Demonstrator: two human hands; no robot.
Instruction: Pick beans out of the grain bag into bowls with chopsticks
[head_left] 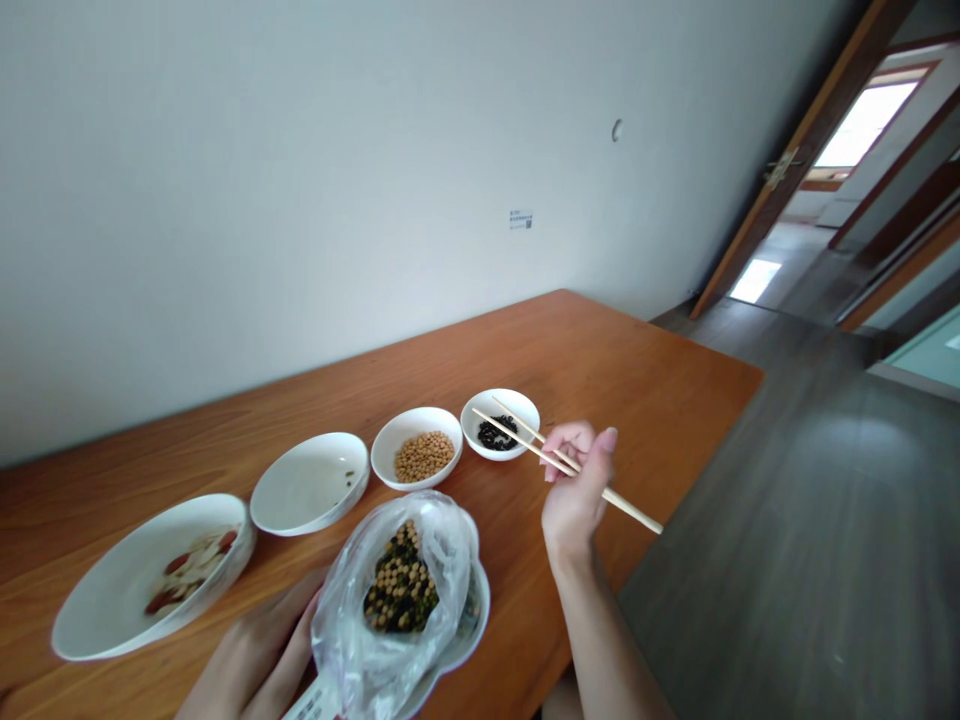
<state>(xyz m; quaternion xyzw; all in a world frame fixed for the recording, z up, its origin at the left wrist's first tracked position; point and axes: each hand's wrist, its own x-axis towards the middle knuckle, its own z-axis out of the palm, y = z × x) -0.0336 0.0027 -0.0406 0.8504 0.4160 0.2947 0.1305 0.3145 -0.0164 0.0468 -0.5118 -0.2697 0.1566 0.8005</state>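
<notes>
My right hand (581,480) is closed around a pair of light wooden chopsticks (622,508), whose tips lie over a small white bowl (527,405) of dark, shrivelled pieces (496,436). The tips are slightly apart and nothing shows between them. At the lower left, my left hand (262,645) presses against the side of a clear plastic bag (341,590); its fingertips are hidden behind the bag. Through the bag's mouth I see tan beans mixed with small green ones (403,585). Beneath the bag is a pale dish with a wavy rim (481,600).
Left of the dark pieces stand a white bowl of tan beans (424,457), a white bowl with a few small green bits (307,485), and a larger one (97,610) with brown and pale pieces. The wooden table (585,340) meets a wall behind; its right edge drops to the floor.
</notes>
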